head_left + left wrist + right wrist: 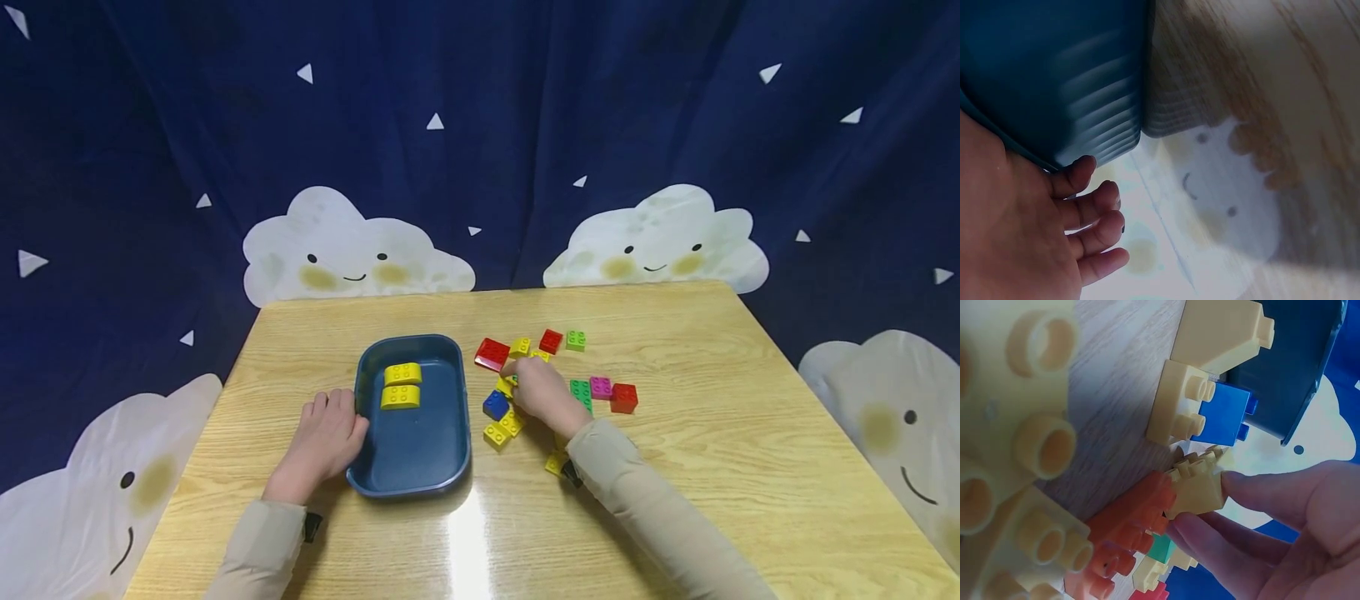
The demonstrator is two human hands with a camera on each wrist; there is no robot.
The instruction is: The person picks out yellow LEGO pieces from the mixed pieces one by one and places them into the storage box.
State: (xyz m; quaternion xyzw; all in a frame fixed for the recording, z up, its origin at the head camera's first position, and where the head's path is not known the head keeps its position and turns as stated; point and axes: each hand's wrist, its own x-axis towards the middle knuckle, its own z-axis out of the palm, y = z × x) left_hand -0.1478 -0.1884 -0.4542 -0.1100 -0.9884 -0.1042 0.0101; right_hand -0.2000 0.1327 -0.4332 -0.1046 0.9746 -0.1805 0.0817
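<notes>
My left hand lies against the left side of a dark blue tray, its fingers loosely bent by the outer wall in the left wrist view. Two yellow arched bricks sit inside the tray. To the tray's right, my right hand pinches a small yellow brick between thumb and fingertips. An orange brick adjoins it in the right wrist view. A blue brick and further yellow bricks lie close by on the table.
Behind the right hand are a flat red brick, a smaller red brick and a lime brick. Green, pink and red bricks stand to its right. A dark curtain hangs beyond the wooden table.
</notes>
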